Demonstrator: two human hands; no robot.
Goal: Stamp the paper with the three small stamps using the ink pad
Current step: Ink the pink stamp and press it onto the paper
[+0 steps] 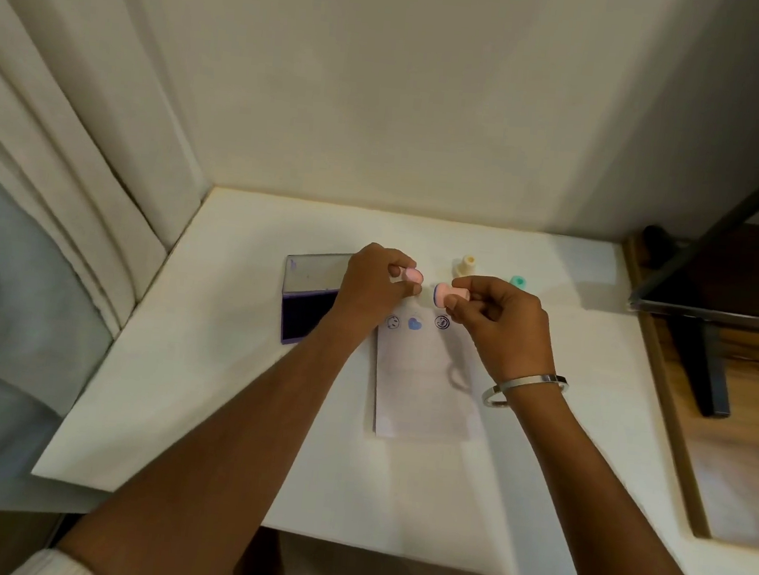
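Three prints on the paper; pink stamp and its cap held apart above them.

Nearest on the white counter point(199, 409) lies the paper point(428, 384), with three blue marks along its far edge: a smiley, a heart and a round face. Just above them the right hand point(503, 327) has its grip pinched on the pink stamp point(449, 292), inked face turned left, while the left hand point(375, 287) grips a small pink cap point(412, 275) close beside it, not touching. The open ink pad point(308, 308) lies left of the paper, partly behind the left hand. Farther back stand the yellow stamp point(464, 266) and green stamp point(517, 281). Stamping looks finished; judging by the pose, the next move is pressing the cap squarely onto the stamp face.
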